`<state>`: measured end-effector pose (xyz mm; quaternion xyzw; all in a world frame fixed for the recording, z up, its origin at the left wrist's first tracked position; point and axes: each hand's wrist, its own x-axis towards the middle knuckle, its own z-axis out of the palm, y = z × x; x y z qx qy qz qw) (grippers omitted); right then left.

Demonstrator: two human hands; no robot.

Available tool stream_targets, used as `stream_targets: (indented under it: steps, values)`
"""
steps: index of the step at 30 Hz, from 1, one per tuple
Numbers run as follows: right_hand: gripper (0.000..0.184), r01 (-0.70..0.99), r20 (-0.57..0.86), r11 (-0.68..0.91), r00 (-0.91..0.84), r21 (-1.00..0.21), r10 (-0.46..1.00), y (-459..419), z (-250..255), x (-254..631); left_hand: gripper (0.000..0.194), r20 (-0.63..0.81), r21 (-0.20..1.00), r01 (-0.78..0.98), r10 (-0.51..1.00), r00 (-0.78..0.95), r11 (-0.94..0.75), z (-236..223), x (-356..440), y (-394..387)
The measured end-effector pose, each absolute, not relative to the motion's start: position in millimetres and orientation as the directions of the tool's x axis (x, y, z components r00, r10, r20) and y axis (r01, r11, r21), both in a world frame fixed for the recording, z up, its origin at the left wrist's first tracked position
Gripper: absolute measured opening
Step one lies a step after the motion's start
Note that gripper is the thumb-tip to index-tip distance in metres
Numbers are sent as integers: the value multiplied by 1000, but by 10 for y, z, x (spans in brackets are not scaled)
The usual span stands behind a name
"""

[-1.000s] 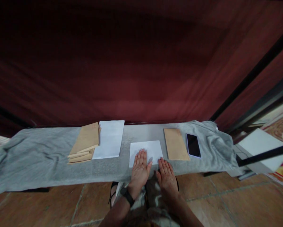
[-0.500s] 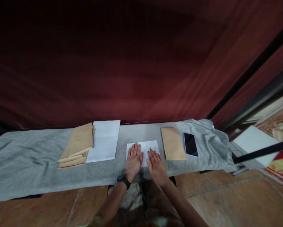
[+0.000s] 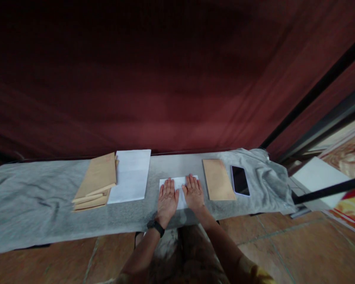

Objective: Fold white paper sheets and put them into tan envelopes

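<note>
A white sheet of paper (image 3: 181,193), seemingly folded, lies on the grey cloth in front of me, partly hidden under both hands. My left hand (image 3: 168,200) rests flat on its left part, fingers stretched out; a dark watch (image 3: 156,227) is on that wrist. On the right part of the paper, my right hand (image 3: 194,194) lies flat with its fingers extended towards the far edge. Just right of it sits a single brown envelope (image 3: 218,179). To the left are larger white sheets (image 3: 131,175), overlapped by a pile of brown envelopes (image 3: 98,175).
A phone (image 3: 240,180) lies right of the single envelope. Grey cloth (image 3: 47,197) covers the long narrow surface, wrinkled at both ends. A dark red curtain-like backdrop (image 3: 177,98) rises behind it. Black poles and a white box-like object (image 3: 319,181) stand at the right.
My right hand has slid forward over the paper, its fingertips now at the far edge. The left hand stays nearly in place.
</note>
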<state>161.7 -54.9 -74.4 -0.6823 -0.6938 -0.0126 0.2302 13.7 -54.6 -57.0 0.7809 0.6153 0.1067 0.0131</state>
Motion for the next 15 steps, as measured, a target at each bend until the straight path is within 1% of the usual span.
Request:
stream_targets:
  steps: [4, 7, 10, 12, 15]
  values:
    - [58, 958, 382, 18, 96, -285, 919, -579, -776, 1665, 60, 161, 170, 973, 978, 129, -157, -568, 62, -538]
    - [60, 961, 383, -12, 122, -277, 916, -597, -780, 1663, 59, 178, 173, 980, 982, 69, -100, -582, -21, -557]
    - [62, 960, 374, -30, 138, -279, 917, -597, -775, 1645, 58, 175, 166, 983, 983, 47, -77, -553, -68, -553]
    - [63, 960, 366, -38, 143, -278, 920, -591, -771, 1635, 56, 160, 172, 980, 984, 74, -102, -492, -60, -507]
    - [63, 962, 362, -46, 145, -269, 921, -587, -770, 1629, 52, 126, 182, 961, 974, 188, -209, -357, 0, -373]
